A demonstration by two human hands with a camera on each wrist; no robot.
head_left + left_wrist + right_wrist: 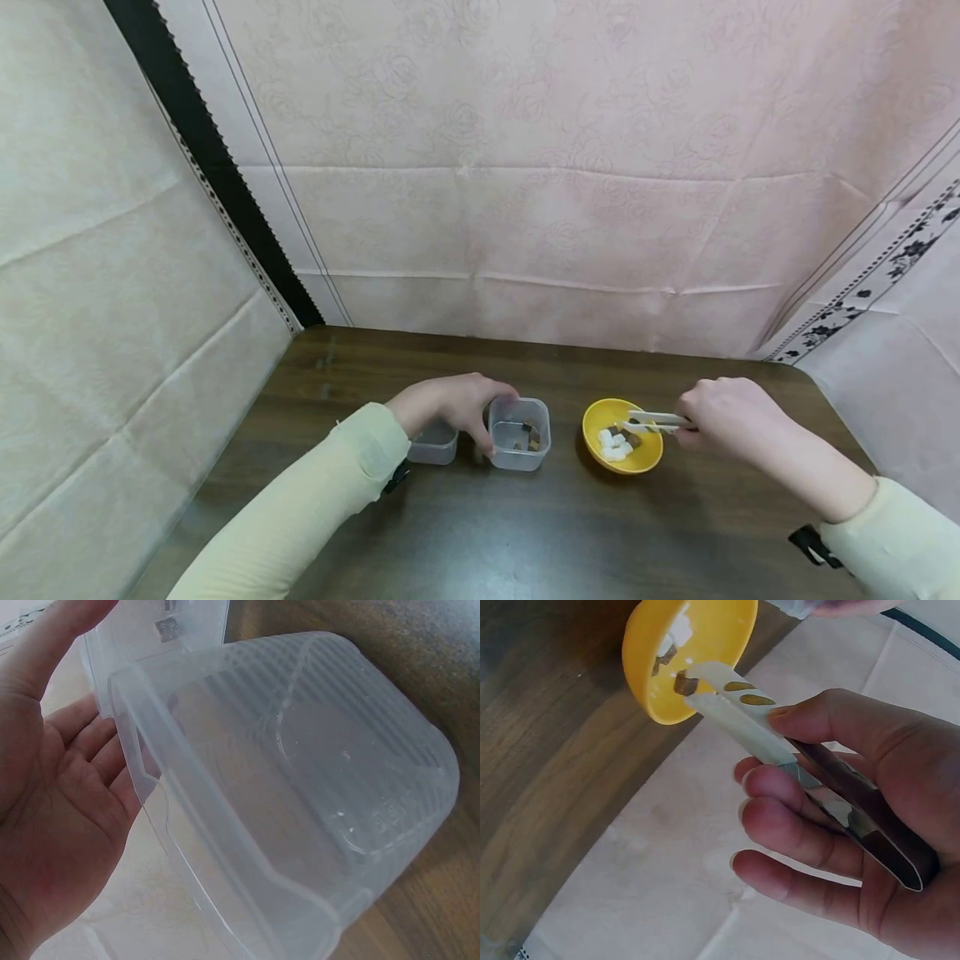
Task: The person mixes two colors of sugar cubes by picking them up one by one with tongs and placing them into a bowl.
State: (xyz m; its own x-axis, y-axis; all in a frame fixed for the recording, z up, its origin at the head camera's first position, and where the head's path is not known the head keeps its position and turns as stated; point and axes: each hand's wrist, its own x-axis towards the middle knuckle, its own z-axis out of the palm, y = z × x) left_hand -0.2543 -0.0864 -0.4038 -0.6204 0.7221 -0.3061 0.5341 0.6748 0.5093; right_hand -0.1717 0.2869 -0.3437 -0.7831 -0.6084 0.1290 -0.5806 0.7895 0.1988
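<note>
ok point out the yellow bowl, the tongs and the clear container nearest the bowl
Yellow bowl (611, 412), head view: far inner wall.
Tongs (740, 728), right wrist view: lower white arm.
Clear container nearest the bowl (517, 461), head view: near wall.

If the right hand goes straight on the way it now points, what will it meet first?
Probably the bowl: the tongs in the right hand already reach over its rim, though their exact height is unclear.

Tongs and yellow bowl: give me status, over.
Right hand grips tongs, brown piece at their tips, at yellow bowl. Left hand holds clear container with brown pieces inside. Nothing seen blocking the tongs.
</note>
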